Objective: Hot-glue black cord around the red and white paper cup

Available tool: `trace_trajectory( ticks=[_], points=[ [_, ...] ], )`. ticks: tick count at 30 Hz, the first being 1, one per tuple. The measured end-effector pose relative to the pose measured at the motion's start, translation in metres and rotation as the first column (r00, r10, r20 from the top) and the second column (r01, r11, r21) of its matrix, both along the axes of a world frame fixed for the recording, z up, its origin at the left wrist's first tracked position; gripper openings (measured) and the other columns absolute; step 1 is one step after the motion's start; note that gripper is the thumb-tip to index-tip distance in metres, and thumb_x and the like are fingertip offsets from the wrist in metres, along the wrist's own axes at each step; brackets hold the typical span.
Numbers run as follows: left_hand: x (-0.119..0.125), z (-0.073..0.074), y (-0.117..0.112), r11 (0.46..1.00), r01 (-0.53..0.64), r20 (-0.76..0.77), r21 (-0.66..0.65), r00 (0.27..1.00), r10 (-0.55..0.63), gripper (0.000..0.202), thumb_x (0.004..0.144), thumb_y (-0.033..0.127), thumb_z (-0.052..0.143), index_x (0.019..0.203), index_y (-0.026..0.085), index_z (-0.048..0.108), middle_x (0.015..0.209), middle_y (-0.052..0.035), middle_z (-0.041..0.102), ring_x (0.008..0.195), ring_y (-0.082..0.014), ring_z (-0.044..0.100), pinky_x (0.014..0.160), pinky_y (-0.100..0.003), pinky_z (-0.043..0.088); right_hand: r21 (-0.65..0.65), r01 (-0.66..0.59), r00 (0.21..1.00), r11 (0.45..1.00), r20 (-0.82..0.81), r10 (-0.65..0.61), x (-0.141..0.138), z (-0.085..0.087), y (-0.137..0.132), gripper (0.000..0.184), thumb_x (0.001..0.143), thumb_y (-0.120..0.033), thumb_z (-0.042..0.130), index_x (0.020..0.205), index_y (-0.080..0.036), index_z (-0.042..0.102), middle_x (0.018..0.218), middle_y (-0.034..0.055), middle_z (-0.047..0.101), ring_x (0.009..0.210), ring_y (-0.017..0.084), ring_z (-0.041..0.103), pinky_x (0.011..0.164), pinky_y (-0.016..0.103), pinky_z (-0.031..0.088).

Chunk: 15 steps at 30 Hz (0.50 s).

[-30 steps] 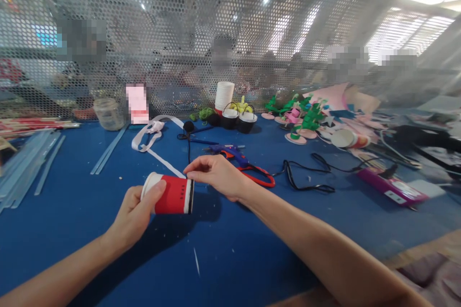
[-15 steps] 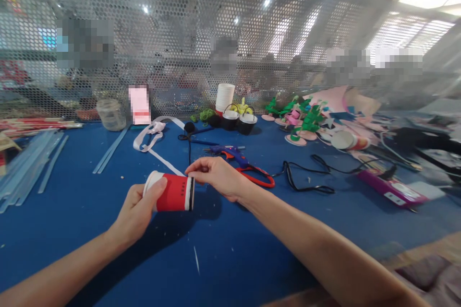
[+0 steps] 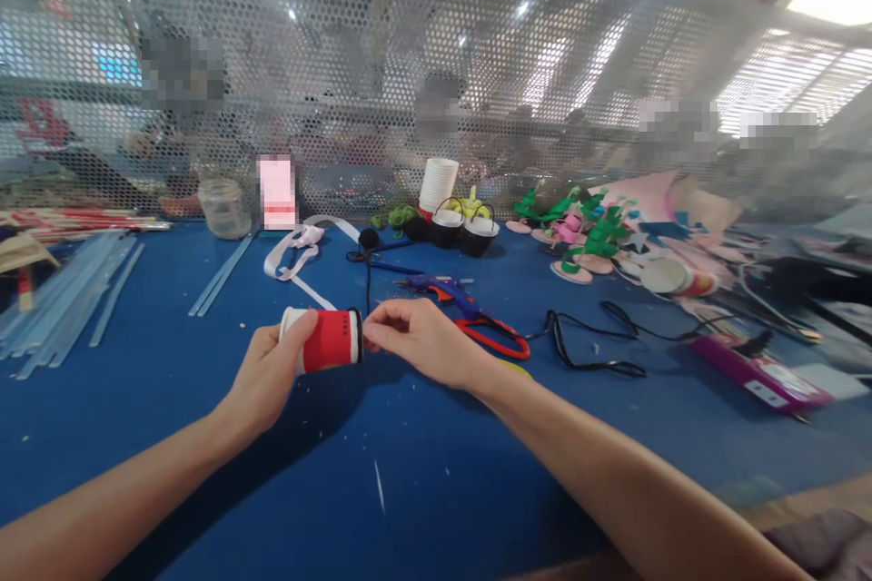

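in the head view, a red paper cup with white ends [image 3: 327,345] is held above a blue flat desk [image 3: 436,490], midway between its left and right sides, off its surface; its long axis runs roughly left to right. the bare left hand [image 3: 265,372] is nearer, curled part-closed around the left end, thumb on top. the right end, ringed with black yarn, faces the bare right hand [image 3: 426,336], whose thumb and forefinger are drawn together just beside it. a thin black yarn strand [image 3: 369,286] drops from a round black yarn ball [image 3: 368,239], nearer the desk's far edge, to those fingertips, and seems pinched there, though the grip itself is hidden. a flat white ribbon [image 3: 313,295] passes out of sight behind the cup. beyond the right hand, toward the far edge, lie a blue-and-orange plastic glue gun [image 3: 446,290] and red-handled scissors [image 3: 500,340]. the left fingertips are hidden under the cup, its print is too small to read, and a yellow object [image 3: 516,369] is mostly covered by the right wrist
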State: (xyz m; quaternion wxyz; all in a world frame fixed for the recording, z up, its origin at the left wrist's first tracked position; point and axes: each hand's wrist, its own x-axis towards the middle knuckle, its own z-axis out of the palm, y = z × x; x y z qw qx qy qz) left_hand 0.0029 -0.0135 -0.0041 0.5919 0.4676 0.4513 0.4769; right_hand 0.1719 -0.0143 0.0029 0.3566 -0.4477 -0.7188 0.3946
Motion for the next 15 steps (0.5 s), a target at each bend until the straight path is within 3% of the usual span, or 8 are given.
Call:
trace_trajectory(
  ticks=[8, 15],
  points=[
    [-0.0021, -0.0060, 0.0001, 1.000, 0.014, -0.049, 0.022, 0.999, -0.012, 0.027, 0.065, 0.034, 0.056, 0.070, 0.010, 0.065, 0.039, 0.0012, 0.054, 0.036, -0.0125, 0.048, 0.038, -0.021, 0.036, -0.013, 0.015, 1.000, 1.000, -0.008, -0.015, -0.0010, -0.0034, 0.0001, 0.015, 0.073, -0.025, 0.048, 0.068, -0.014, 0.057, 0.062, 0.0018, 0.059, 0.060, 0.012, 0.054, 0.059, 0.025, 0.043],
    [-0.0039, -0.0061, 0.0005, 0.998, 0.022, -0.092, 0.059, 0.996, -0.016, 0.023, 0.065, 0.033, 0.057, 0.062, 0.012, 0.065, 0.039, 0.0019, 0.053, 0.036, -0.0102, 0.044, 0.038, -0.020, 0.033, -0.059, 0.007, 0.999, 0.998, -0.053, -0.010, -0.0013, -0.0024, 0.0001, 0.014, 0.073, -0.024, 0.049, 0.067, -0.014, 0.057, 0.063, 0.0021, 0.060, 0.060, 0.012, 0.055, 0.060, 0.025, 0.044]
  ],
)
